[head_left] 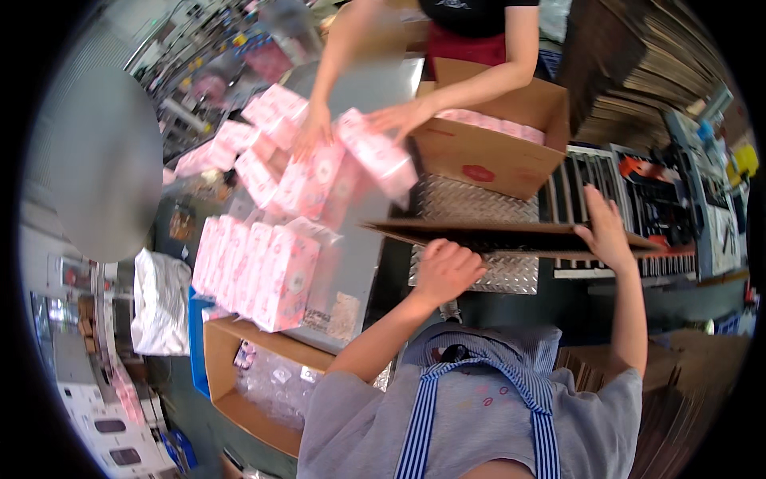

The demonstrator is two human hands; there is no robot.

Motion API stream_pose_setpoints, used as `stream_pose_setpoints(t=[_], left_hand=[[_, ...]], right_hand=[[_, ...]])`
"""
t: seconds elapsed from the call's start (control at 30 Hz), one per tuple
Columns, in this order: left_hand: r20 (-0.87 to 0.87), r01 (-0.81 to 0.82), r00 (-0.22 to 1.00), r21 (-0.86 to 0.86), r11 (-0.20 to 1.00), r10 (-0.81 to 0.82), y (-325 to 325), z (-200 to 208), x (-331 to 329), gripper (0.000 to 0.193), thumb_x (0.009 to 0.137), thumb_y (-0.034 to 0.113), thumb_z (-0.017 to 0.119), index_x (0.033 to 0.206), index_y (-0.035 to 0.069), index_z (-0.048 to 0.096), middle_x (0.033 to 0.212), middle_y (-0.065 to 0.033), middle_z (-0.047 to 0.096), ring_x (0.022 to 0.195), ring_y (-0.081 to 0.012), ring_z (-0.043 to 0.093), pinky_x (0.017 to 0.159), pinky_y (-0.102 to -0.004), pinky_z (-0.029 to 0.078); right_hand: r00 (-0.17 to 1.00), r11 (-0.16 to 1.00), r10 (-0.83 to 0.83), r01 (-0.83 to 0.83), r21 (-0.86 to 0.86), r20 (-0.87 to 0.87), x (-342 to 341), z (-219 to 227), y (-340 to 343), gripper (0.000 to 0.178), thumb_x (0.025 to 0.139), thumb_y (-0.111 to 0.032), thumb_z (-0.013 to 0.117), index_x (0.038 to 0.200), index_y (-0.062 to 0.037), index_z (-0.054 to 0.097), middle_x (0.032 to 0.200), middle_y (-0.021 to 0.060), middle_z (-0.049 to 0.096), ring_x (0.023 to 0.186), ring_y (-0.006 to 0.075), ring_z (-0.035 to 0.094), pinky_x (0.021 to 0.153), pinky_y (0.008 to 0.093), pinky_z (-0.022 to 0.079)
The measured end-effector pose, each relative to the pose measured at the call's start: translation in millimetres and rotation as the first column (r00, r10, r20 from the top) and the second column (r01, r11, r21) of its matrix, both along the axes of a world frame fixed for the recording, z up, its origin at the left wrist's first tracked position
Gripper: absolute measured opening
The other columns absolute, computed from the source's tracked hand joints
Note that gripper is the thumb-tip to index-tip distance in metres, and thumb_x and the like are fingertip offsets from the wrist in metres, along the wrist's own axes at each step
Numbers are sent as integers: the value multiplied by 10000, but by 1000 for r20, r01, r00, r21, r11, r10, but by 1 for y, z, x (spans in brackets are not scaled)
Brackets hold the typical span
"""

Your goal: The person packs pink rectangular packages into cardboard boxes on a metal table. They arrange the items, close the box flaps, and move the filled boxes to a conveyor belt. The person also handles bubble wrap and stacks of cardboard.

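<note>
Apron: striped apron (479, 399) over a grey shirt, right at the bottom edge.
Open box: low cardboard box (239, 375) down at the left, clear wrapped stuff inside, can't tell what.
Left hand (445, 270): curled into a fist, gripping the near edge of the flat cardboard sheet (511, 237).
Right hand (606, 227): fingers spread, pressed on the sheet's right end.
Sheet: held level above the ribbed metal surface (479, 203), between both hands.
Pink packs (255, 271): row standing just left of the sheet.
Other person: both hands (315, 128) on more pink packs (375, 152), next to a brown carton (487, 160) farther back.
</note>
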State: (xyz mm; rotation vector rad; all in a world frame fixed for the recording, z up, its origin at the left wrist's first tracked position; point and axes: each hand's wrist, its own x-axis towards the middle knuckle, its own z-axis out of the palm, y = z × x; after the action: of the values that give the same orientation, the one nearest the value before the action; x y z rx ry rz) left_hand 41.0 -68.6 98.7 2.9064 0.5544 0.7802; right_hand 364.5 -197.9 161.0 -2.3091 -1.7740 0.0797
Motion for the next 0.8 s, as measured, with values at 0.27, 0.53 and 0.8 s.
stream_pose_setpoints(t=[0.27, 0.53, 0.8], left_hand=[[309, 454, 851, -25, 891, -425, -3, 5, 40, 316, 742, 400, 649, 549, 183, 525, 579, 47, 490, 634, -142, 484, 710, -333, 350], [-203, 659, 629, -373, 653, -750, 10, -138, 82, 300, 772, 363, 629, 663, 86, 666, 715, -53, 656, 713, -246, 618, 652, -419, 438], [-276, 74, 803, -834, 547, -528, 93, -3, 53, 529, 890, 493, 527, 1166, 49, 611, 1274, -122, 559, 1198, -267, 506, 1003, -389, 374]], right_hand=[[782, 851, -466, 525, -33, 414, 114, -27, -112, 347, 828, -371, 636, 957, -50, 612, 786, 177, 641, 777, 356, 640, 669, 471, 499], [785, 889, -104, -202, -411, -610, -14, -24, -82, 784, 760, -485, 692, 1270, 57, 443, 1205, 304, 525, 1127, 418, 527, 933, 434, 444], [956, 893, -3, -129, -432, -292, -4, -52, -12, 589, 593, -514, 773, 930, -40, 679, 783, 145, 673, 800, 338, 656, 769, 414, 505]])
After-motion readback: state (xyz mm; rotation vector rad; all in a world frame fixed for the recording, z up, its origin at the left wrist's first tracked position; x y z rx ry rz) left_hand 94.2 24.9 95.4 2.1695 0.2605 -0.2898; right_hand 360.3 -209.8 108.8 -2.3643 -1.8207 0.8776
